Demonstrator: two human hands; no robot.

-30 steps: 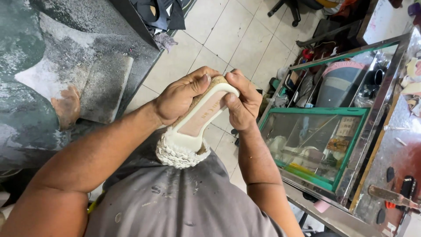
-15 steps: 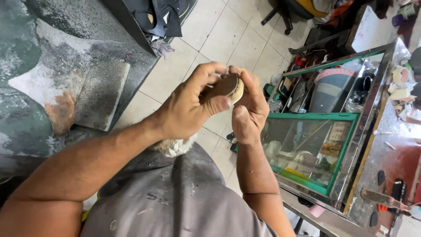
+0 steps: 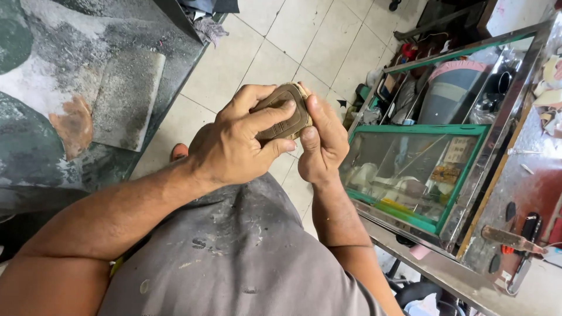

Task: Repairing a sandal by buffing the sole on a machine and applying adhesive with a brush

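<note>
A shoe [image 3: 285, 111] with a tan-brown treaded sole is held up in front of me, sole facing the camera. My left hand [image 3: 237, 140] wraps around its left side, fingers laid across the sole. My right hand [image 3: 321, 143] grips the right side, thumb pressed along the sole's edge. Most of the shoe's upper is hidden behind my hands. Below them is my grey stained shirt [image 3: 234, 257].
A glass display case [image 3: 436, 169] with a green frame and a metal top stands to the right, tools lying on its top [image 3: 515, 240]. A worn dark mat [image 3: 76, 105] lies at left. Pale floor tiles [image 3: 281, 41] run between them.
The shoe has been turned: a second ago its white insole and knitted collar faced me, now its brown sole does. Both hands kept hold and shifted their grip.
</note>
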